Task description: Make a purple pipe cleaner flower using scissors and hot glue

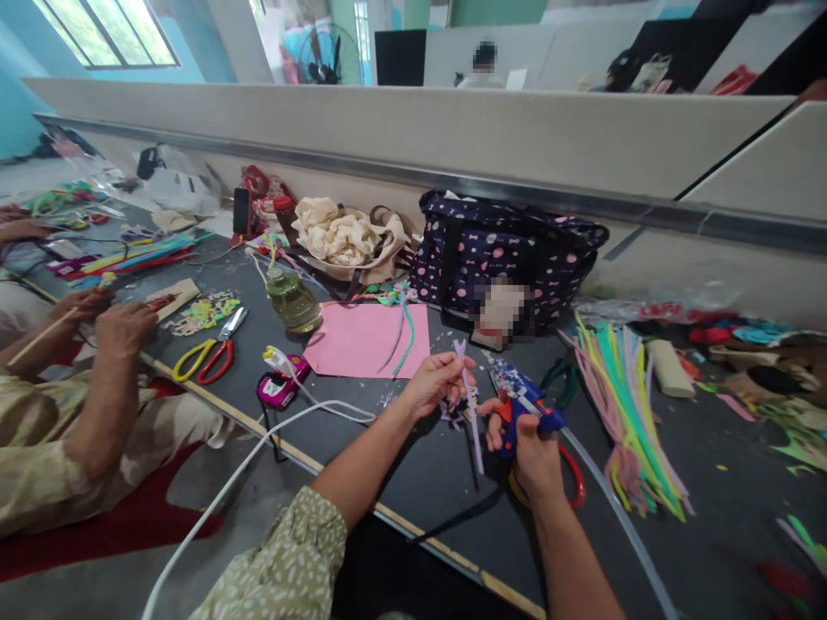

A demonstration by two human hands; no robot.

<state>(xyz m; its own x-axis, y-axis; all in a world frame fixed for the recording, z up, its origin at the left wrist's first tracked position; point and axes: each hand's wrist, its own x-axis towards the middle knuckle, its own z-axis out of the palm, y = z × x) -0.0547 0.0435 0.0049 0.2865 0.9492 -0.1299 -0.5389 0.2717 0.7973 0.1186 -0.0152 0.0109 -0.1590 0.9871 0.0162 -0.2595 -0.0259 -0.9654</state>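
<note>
The left hand (443, 385) pinches a lilac fuzzy stem (474, 426) in its fingertip grip, and the right hand's (535, 448) grip wraps around a blue glue gun (517, 405), both things just above the bench (507, 538), inward of its pale front edge (462, 564). Open bench surface shows between the forearms, while a pink sheet (355, 336), a dark patterned bag (462, 258) and a bundle of coloured stems (637, 422) bound the working room leftward, beyond and rightward.

Left fingers (444, 368) pinching lilac strip (472, 412), right fingers (495, 429) gripping glue-gun (527, 394)
</note>
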